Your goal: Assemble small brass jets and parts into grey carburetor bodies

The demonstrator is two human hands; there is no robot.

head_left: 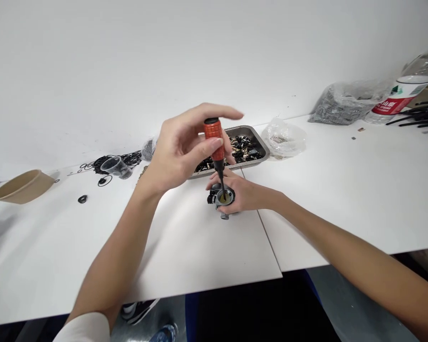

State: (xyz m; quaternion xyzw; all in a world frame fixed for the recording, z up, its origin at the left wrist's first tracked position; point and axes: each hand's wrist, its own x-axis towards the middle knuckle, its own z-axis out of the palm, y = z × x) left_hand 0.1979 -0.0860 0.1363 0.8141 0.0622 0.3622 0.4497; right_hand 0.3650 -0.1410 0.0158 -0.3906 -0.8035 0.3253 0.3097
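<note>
In my left hand (189,145) is a red-handled screwdriver (214,135), held nearly upright between thumb and fingers with the index finger stretched past its black cap. The shaft points down into the round opening of a small grey metal part that looks like a carburetor (225,216). Brass-coloured metal shows inside that opening, where the tip sits. My right hand (244,192) grips the carburetor from the right and steadies it on the white table (199,256). Its far fingers are partly hidden behind the part and the screwdriver.
Behind my hands lies a metal tray (262,147) of small black and brass fittings. A clear plastic bag (285,137) stands right of it. Farther right are a bag of grey parts (337,104) and a bottle (395,99). Leftward are black rings, a plastic cup (117,167) and a cardboard bowl (24,186).
</note>
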